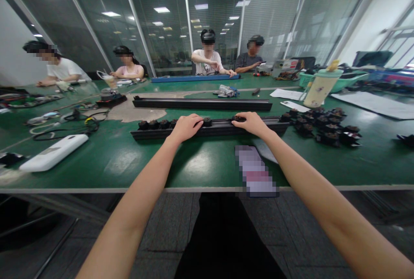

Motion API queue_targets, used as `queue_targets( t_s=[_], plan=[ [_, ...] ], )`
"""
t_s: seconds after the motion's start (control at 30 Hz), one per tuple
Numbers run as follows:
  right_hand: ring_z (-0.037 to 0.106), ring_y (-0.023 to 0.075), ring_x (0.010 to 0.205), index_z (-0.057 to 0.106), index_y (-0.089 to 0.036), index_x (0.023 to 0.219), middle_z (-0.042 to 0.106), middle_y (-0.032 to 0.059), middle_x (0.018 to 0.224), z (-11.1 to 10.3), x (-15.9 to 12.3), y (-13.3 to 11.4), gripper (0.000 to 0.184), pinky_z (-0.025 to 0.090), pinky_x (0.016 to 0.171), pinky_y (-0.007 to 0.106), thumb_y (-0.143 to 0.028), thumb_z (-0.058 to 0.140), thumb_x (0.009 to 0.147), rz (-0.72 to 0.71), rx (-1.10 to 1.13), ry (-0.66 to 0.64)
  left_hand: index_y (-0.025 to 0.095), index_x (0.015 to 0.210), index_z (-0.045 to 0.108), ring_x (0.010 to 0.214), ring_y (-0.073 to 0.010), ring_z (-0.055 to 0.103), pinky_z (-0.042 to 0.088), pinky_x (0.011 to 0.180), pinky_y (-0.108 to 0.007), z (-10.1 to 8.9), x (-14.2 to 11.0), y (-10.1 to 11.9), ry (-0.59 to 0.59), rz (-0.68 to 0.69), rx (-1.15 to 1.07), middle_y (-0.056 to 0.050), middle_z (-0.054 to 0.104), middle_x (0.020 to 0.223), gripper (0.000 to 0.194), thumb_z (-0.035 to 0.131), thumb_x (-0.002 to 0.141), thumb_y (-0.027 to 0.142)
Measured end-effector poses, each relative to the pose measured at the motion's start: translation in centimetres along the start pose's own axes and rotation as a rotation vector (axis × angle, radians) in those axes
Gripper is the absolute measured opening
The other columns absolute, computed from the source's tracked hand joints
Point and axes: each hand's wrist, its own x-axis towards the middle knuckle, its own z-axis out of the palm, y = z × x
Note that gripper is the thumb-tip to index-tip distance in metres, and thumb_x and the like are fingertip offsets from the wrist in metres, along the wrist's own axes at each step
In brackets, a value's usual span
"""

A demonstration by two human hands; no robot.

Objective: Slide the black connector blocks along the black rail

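A long black channel rail (155,134) lies across the green table before me, with several small black modules (152,124) seated in a row along its left part. My left hand (186,127) rests over the middle of the rail, fingers together and curled down onto it; whatever lies under the palm is hidden. Just right of those fingertips sits one more black module (207,121). My right hand (252,123) pinches a dark round-topped module (238,119) between thumb and fingers, at the rail's right half.
Behind lies a second black rail (202,104). Loose black modules (326,126) are heaped at the right, near a cream bottle (322,87). A phone (255,171) lies at the front edge, a white device (54,152) and cables (74,126) at left. Several people sit across the table.
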Motion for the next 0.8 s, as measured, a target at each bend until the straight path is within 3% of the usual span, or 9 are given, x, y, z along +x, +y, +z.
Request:
queue_targets(
  t_s=[0.4, 0.8],
  plan=[
    [0.072, 0.0305, 0.115, 0.082, -0.021, 0.113, 0.080, 0.0085, 0.118, 0.05, 0.02, -0.15, 0.036, 0.051, 0.104, 0.036, -0.046, 0.068, 0.091, 0.003, 0.001, 0.011, 0.021, 0.121, 0.074, 0.115, -0.0247, 0.071, 0.053, 0.099, -0.037, -0.14, 0.00, 0.17, 0.001, -0.003, 0.007, -0.007, 0.074, 0.129, 0.037, 0.042, 0.108, 0.034],
    [0.072, 0.0295, 0.117, 0.080, -0.022, 0.119, 0.079, 0.0076, 0.122, -0.28, 0.03, -0.44, 0.040, 0.052, 0.101, 0.035, -0.047, 0.068, 0.091, 0.046, -0.004, -0.013, 0.021, 0.123, 0.074, 0.117, -0.0249, 0.070, 0.053, 0.099, -0.037, -0.23, -0.02, 0.26, -0.010, -0.008, 0.009, -0.006, 0.074, 0.130, 0.037, 0.042, 0.108, 0.033]
  ],
)
